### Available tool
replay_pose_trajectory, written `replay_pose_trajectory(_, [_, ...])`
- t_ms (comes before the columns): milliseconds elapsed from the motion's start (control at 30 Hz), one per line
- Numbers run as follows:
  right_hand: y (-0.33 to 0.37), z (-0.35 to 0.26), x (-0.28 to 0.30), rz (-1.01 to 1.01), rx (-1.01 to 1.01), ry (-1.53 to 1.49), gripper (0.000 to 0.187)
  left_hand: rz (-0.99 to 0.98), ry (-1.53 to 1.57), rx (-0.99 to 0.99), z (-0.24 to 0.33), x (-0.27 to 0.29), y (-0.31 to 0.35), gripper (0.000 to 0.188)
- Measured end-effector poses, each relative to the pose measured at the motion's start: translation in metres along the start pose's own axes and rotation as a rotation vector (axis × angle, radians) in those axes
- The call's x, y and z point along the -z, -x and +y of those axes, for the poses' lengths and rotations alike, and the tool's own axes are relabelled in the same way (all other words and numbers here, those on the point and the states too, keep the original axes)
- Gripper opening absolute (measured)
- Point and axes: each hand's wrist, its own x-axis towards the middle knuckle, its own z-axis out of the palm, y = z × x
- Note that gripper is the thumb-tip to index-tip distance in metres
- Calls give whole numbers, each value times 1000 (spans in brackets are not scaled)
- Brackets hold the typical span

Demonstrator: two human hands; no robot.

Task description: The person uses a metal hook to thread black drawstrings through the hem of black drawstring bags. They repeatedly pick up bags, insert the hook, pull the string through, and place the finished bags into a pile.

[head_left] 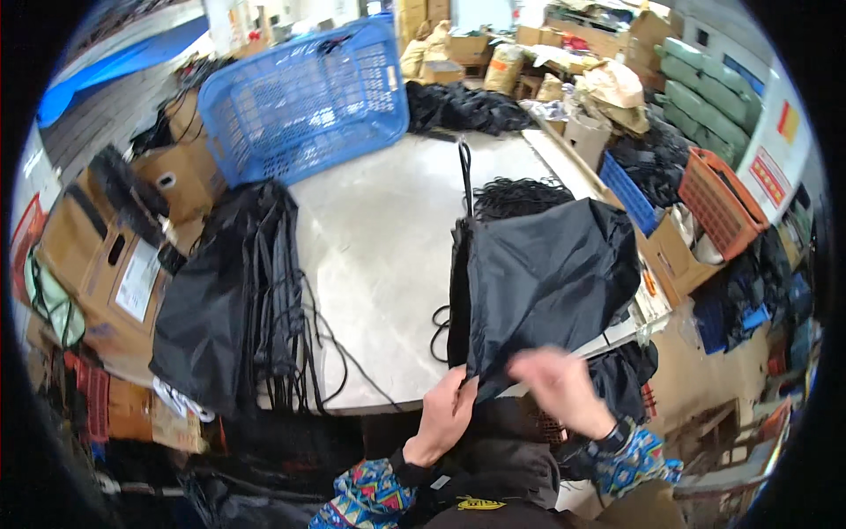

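Note:
A black drawstring bag [551, 273] of thin, shiny fabric lies on the right part of the table, with a cord [465, 181] standing up from its upper left corner. My left hand [443, 416] is closed on the lower left corner of this bag, pinching the fabric at the table's near edge. Just to its right, my right hand [557, 381] is over the bag's lower edge, its fingers blurred by motion. A stack of similar black bags [233, 300] hangs over the table's left side, cords trailing from it.
The pale tabletop [374, 238] spans the middle. A blue plastic basket [304, 106] leans at the far left, beside cardboard boxes [123, 278]. Loose black cords [520, 196] lie behind the bag, and black fabric [467, 106] is heaped at the far edge. An orange crate [721, 204] stands right.

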Motion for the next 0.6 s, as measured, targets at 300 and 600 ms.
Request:
replay_pose_trajectory(300, [-55,-37,73,213,-49,-722,20,-104,-466,-371,6,15,11,20])
replay_pose_trajectory(600, [-40,-38,80,556,98,-693,20,48,-786,-476,-11,74,18,4])
